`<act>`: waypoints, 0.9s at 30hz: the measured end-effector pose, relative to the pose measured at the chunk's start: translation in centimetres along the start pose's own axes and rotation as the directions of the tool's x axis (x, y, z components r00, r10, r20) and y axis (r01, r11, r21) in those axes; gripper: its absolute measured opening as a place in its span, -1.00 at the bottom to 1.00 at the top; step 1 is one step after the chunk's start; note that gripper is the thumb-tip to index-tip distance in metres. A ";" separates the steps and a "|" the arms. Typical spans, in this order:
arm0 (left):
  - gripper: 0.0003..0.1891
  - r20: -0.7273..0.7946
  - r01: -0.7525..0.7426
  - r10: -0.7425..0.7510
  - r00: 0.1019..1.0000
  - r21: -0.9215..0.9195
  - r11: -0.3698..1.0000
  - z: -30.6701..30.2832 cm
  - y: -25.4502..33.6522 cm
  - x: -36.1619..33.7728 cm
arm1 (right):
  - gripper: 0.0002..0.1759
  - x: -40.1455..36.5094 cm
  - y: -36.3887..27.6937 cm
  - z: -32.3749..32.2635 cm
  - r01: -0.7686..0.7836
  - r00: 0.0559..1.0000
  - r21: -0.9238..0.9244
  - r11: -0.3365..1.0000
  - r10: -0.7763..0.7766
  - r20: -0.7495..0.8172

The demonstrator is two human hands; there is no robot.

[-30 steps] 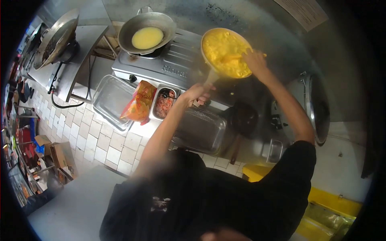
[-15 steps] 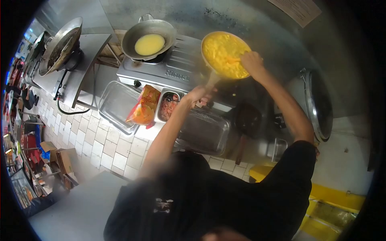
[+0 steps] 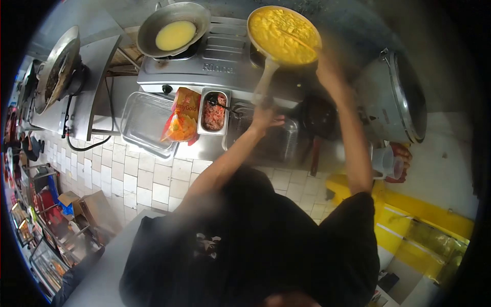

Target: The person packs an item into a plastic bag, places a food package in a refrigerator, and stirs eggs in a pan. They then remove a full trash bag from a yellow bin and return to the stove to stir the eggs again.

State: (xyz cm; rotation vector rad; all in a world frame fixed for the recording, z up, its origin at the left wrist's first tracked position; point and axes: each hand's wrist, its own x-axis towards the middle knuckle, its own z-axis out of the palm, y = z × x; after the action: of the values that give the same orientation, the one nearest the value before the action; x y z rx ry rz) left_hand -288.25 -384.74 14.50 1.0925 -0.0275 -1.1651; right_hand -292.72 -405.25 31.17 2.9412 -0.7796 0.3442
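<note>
The frying pan [image 3: 259,49] is farther back over the stove [image 3: 222,68] than a moment ago, more nearly level with the wok [image 3: 147,38], so its yellow food [image 3: 273,38] appears to be above the right-hand burner. The left hand [image 3: 266,116] is wrapped around the end of its handle [image 3: 265,82]; the right hand [image 3: 324,60], blurred, is at the right rim by a utensil [image 3: 299,41], its grasp impossible to tell.

A kitchen
Shown by a stove [image 3: 225,47], a wok [image 3: 148,38] of pale liquid [image 3: 176,36] and a pan [image 3: 254,47] of yellow food [image 3: 280,31].
</note>
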 end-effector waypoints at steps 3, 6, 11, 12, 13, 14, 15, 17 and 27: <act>-0.58 -0.268 0.021 -0.080 0.960 -0.216 0.976 0.8 -2.1 2.1 | -0.54 -2.5 -2.0 -1.0 -0.098 0.995 0.125 0.987 0.101 -0.021; -0.63 -0.227 -0.189 0.301 0.926 0.411 0.892 -0.7 -4.0 4.6 | -0.55 -4.4 -3.8 -3.1 -0.192 0.979 0.279 0.941 0.205 -0.020; -0.74 -0.139 -0.383 0.613 0.777 0.669 0.637 -2.7 -6.2 7.6 | -0.60 -8.5 -3.3 -4.3 -0.294 0.946 0.451 0.843 0.324 0.011; -0.74 -0.138 -0.382 0.615 0.777 0.673 0.633 -2.9 -6.3 8.0 | -0.60 -9.2 -3.0 -4.5 -0.294 0.946 0.456 0.840 0.325 0.010; -0.73 -0.120 -0.389 0.639 0.760 0.704 0.594 -3.2 -6.7 8.1 | -0.59 -10.0 -2.8 -4.8 -0.313 0.936 0.476 0.822 0.353 0.005; -0.72 -0.102 -0.394 0.662 0.742 0.733 0.555 -3.5 -7.1 8.2 | -0.59 -10.6 -2.4 -4.9 -0.331 0.925 0.496 0.803 0.380 0.001; -0.68 -0.127 -0.396 0.649 0.750 0.700 0.595 -3.7 -7.3 8.5 | -0.58 -11.2 -1.7 -4.8 -0.337 0.922 0.513 0.789 0.386 0.012; -0.68 -0.133 -0.380 0.633 0.762 0.700 0.605 -4.4 -7.9 8.8 | -0.59 -12.2 -0.8 -4.9 -0.362 0.911 0.546 0.755 0.410 0.038; -0.72 -0.380 -0.225 0.196 0.904 -0.034 0.974 -1.9 -7.0 6.9 | -0.59 -13.7 2.1 -1.1 -0.394 0.906 0.661 0.639 0.390 0.164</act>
State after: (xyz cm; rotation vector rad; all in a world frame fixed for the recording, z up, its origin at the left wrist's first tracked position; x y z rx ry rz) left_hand -289.17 -388.37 5.22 1.1960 0.1924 -0.7434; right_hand -305.56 -400.39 29.04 3.3797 -1.6198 0.8170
